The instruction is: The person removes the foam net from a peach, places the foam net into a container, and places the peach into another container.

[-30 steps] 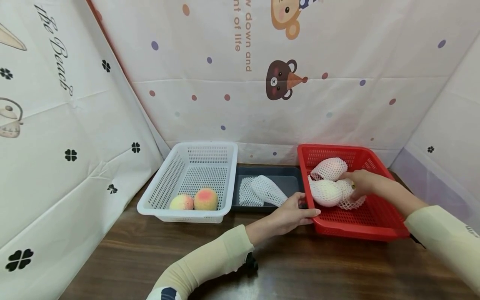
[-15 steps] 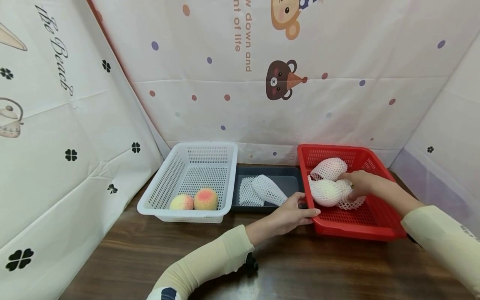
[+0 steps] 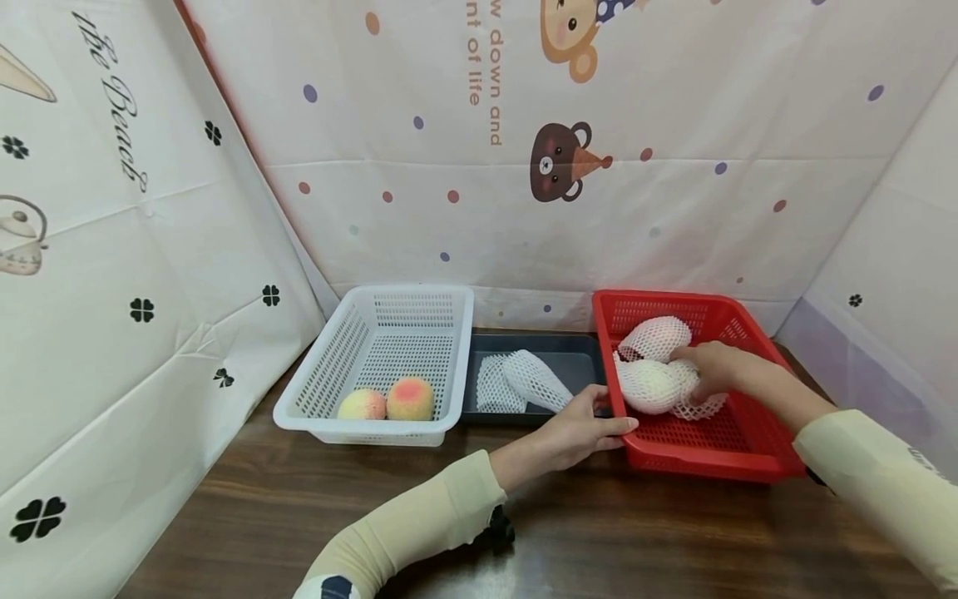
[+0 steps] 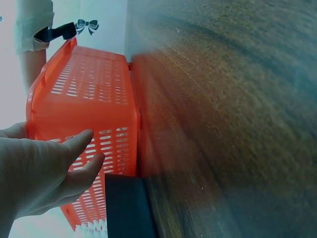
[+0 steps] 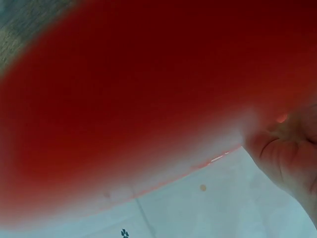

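My left hand (image 3: 584,428) grips the left rim of the red plastic basket (image 3: 718,462), thumb over the rim. In the left wrist view its fingers (image 4: 81,173) lie along the basket's slotted outer wall. Inside the basket, my right hand (image 3: 718,370) holds a white foam net sleeve (image 3: 699,408) at the right of the group; what is inside it is hidden under the hand. Beside it lies a pale peach in a foam net (image 3: 649,387), with a pinker net-wrapped peach (image 3: 659,337) behind. Blurred red fills much of the right wrist view, with the right thumb (image 5: 282,153) at the edge.
A white basket (image 3: 299,420) at left holds two bare peaches (image 3: 410,399). Between the baskets sits a dark tray (image 3: 576,358) with loose foam nets (image 3: 535,378). All stand on a brown wooden table (image 3: 599,532) before a printed cloth backdrop (image 3: 374,233).
My right forearm has shifted slightly to the left, while the right hand stays at the foam net. The left hand and the peaches look unchanged.
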A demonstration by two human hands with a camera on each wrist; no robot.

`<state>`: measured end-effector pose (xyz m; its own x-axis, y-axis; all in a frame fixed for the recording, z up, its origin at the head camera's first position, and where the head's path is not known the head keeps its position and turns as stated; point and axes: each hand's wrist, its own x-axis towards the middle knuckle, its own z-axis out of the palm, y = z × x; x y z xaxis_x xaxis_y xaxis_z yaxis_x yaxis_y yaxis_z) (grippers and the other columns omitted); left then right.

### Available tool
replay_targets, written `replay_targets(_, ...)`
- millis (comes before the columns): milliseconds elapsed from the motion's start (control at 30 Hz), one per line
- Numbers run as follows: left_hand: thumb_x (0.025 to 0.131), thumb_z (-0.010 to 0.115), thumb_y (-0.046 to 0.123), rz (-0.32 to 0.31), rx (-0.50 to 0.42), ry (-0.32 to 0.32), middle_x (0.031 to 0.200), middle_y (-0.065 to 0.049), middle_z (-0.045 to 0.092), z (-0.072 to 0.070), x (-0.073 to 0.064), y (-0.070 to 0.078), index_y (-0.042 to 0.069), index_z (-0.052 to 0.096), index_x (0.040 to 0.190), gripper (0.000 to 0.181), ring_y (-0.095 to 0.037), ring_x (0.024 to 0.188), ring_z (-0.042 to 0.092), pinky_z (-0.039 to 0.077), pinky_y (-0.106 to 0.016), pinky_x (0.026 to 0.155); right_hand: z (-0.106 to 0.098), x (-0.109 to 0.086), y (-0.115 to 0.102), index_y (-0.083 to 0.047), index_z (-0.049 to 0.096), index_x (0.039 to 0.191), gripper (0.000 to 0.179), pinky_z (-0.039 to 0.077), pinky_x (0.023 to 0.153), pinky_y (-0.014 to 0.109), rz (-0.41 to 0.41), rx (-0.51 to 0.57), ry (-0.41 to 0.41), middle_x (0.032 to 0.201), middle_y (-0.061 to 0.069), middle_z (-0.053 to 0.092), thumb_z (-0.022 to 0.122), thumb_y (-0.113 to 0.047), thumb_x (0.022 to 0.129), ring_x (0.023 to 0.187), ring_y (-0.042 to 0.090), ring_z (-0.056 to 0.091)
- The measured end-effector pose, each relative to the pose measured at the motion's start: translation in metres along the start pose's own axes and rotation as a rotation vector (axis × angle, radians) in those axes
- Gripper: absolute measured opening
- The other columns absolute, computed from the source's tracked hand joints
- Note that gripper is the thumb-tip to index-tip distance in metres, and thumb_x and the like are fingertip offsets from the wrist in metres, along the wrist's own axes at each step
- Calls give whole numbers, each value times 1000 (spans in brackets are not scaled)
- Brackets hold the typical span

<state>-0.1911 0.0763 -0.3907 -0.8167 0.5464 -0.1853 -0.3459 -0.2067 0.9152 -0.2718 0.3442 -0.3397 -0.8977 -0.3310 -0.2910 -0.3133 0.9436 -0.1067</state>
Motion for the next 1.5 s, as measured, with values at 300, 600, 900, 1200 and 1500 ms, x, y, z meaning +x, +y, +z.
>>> replay_targets(300,92,68,-6,-6,0,6,131,-13,47,1,1,1,6,45,126,42,-19,98,63,56,-42,95,-2,1,-1,-4,60,130,77,56,82,61,-8,-32,28,109,26,64,96,-24,64,101,41,60)
replay_targets(600,92,68,-6,-19,9,19,130,-11,46,1,-1,3,6,45,127,43,-20,100,63,56,-43,96,-18,-13,-3,-2,58,125,74,55,67,43,-10,-13,48,100,20,60,94,-25,65,90,33,55)
replay_targets(900,92,70,-4,-37,21,21,129,-10,48,1,-2,4,7,46,128,45,-22,102,64,55,-44,97,-31,-27,2,-1,56,124,72,48,61,38,-23,-2,126,98,21,57,92,-25,67,86,31,51)
replay_targets(1200,92,69,-5,-37,19,15,130,-10,47,2,-2,4,7,45,128,45,-22,102,63,55,-44,97,-42,-41,-3,-3,55,125,71,46,61,36,-53,25,214,101,22,58,92,-23,68,85,30,52)
replay_targets(1500,93,69,-4,-37,30,6,133,-14,47,1,0,5,6,44,128,45,-22,103,63,55,-44,98,-54,-56,-12,-5,55,125,71,52,64,39,-58,75,267,113,30,56,94,-24,68,90,34,57)
